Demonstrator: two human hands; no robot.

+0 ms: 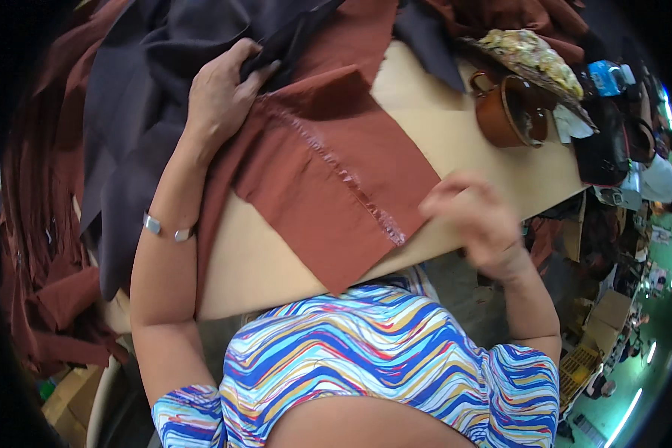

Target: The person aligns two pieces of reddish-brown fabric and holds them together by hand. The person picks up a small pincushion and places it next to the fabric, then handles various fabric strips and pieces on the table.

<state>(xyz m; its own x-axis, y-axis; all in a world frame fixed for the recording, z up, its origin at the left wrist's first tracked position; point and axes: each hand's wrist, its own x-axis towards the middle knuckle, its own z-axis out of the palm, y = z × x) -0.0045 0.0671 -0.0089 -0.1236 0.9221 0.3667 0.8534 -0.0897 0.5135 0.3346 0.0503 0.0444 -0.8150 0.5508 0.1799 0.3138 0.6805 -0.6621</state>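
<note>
Your reddish-brown fabric panel (306, 187) reaches the tabletop's (246, 269) near edge; its long shiny strip (349, 179) slants from far left to near right. Black cloth (142, 97) hides your curled left hand's (228, 89) fingertips; your bent-fingered right hand (470, 216) blurs beside the panel's right corner. Whether either pinches, I cannot tell.

Cloth panel (306, 198) in the middle, mug (496, 112) at the upper right

The cloth panel lies on the tabletop (440, 131), and its lowest corner reaches the near edge. The left hand (224, 89) is at the panel's upper left corner, beside the cloth heap (138, 97) at the upper left of the frame. The right hand (476, 220) is near the right corner; whether it touches is unclear. The mug is on the tabletop's right part, a bottle (606, 78) farther right.
</note>
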